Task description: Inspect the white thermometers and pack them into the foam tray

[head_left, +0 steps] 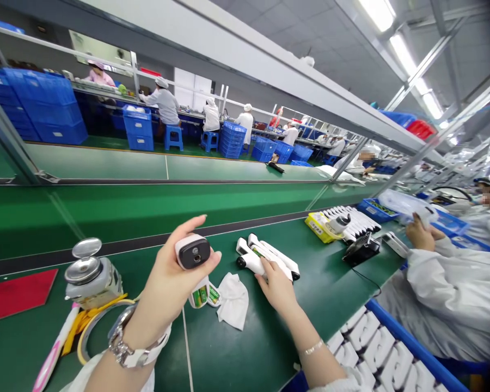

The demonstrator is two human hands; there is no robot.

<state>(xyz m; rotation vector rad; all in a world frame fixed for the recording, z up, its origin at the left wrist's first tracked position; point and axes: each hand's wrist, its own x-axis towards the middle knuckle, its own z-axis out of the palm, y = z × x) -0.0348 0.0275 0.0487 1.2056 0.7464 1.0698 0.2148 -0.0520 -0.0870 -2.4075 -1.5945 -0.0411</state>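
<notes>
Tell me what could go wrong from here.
The left hand grips a white device near its black end; it might slip. The open-lidded bottle near the left forearm could get knocked. The right hand might jostle the grouped white devices it touches.

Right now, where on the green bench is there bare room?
Bare bench lies between the white handheld devices and yellow basket, and between the white cloth and right forearm. Crowded: left, around the metal-topped bottle and tape roll; beyond the basket, among device rows.
</notes>
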